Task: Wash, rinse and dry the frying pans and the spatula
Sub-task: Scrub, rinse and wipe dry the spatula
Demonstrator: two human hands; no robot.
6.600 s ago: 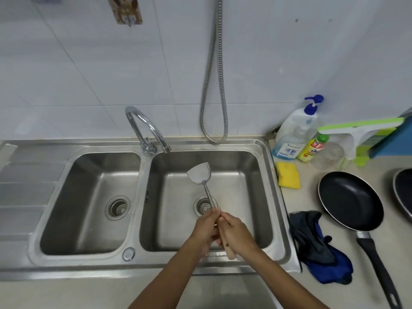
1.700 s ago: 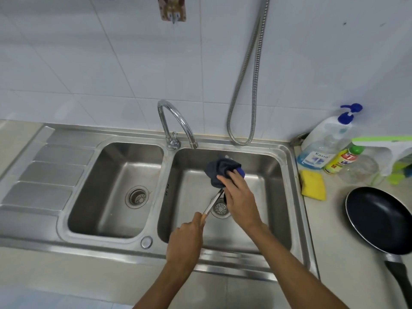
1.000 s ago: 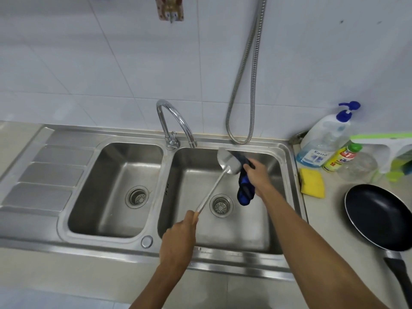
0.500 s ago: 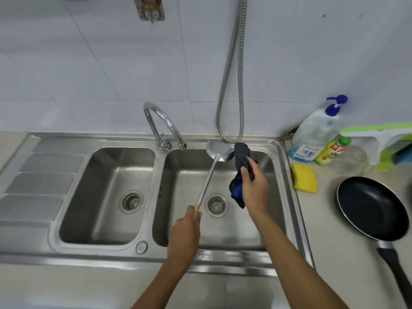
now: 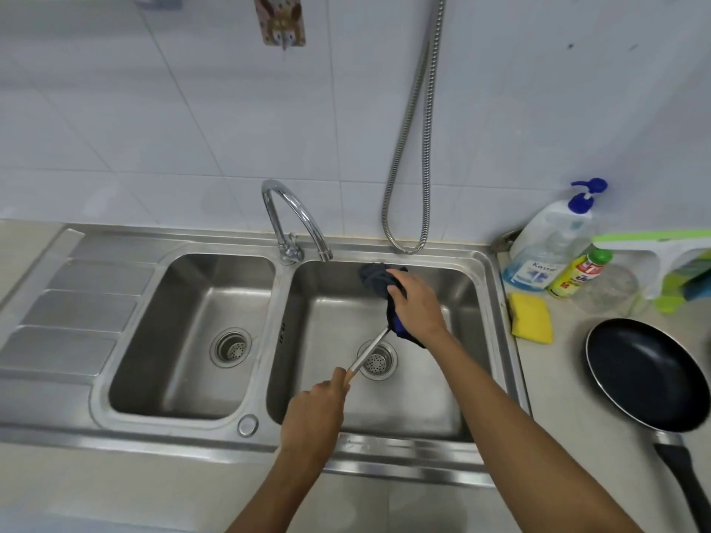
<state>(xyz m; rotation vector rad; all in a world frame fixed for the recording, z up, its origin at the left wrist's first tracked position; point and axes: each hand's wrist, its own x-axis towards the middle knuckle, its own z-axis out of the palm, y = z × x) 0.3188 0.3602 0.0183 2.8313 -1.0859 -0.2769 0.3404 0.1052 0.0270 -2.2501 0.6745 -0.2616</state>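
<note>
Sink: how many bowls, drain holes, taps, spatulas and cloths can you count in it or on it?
Bowls: 2, left and right
Drain holes: 2, left and right
Tap: 1
Spatula: 1
Cloth: 1
Total: 7
</note>
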